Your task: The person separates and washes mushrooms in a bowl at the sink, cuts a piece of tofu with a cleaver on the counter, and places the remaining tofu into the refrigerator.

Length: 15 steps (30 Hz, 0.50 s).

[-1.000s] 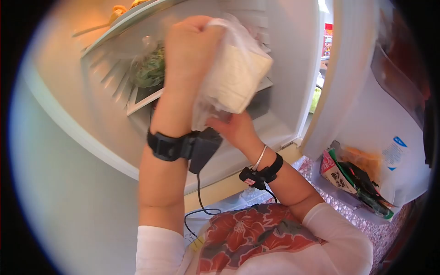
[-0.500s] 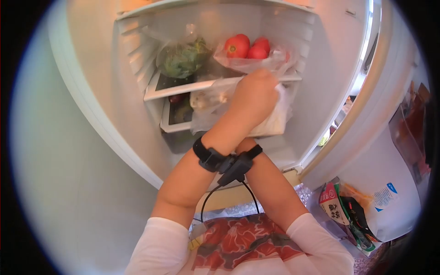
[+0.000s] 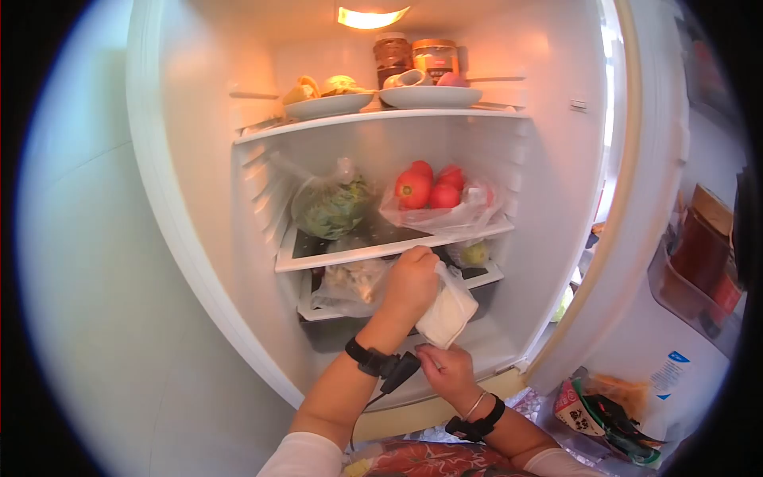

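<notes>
My left hand (image 3: 413, 280) is closed on the gathered top of a thin clear plastic bag, in front of the fridge's lower shelves. A pale, white block (image 3: 447, 315) hangs in this bag, tilted. Just under the block is my right hand (image 3: 447, 372), thumb and fingers pinched together near its lower corner; whatever they hold is too small to make out. Behind my left hand, a clear bag of light-coloured food (image 3: 354, 282) lies on the lower shelf (image 3: 318, 312).
The middle shelf (image 3: 342, 256) bears a bag of leafy greens (image 3: 330, 208) and a bag of red tomatoes (image 3: 429, 187). Two plates (image 3: 433, 97) and jars (image 3: 435, 57) stand on the top shelf. At right, the open door holds packages (image 3: 596, 413) in its racks.
The view has shifted so that more of the fridge shows. My crossed forearms have come apart, and the bagged block now hangs lower in view, with my right hand visible beneath it.
</notes>
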{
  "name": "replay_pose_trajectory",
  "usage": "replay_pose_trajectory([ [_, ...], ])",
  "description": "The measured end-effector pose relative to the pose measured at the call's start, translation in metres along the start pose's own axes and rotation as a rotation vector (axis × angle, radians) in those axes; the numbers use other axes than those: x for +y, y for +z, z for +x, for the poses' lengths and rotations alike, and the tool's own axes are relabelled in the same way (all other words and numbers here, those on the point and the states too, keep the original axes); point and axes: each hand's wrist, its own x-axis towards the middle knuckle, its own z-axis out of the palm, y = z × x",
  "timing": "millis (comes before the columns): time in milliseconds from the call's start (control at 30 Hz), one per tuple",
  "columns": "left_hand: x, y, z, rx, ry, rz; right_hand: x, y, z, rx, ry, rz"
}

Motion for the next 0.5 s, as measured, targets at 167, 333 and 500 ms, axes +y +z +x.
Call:
replay_pose_trajectory([
  [167,0.012,0.01,0.002,0.194,-0.126,-0.059,0.001,-0.033,-0.006,0.247,0.071,-0.059],
  [333,0.013,0.002,0.017,0.24,-0.081,0.074,0.005,-0.047,0.017,0.48,0.076,-0.231],
  [500,0.009,0.002,0.02,0.118,-0.071,0.151,0.009,-0.016,0.032,0.298,0.296,0.064],
])
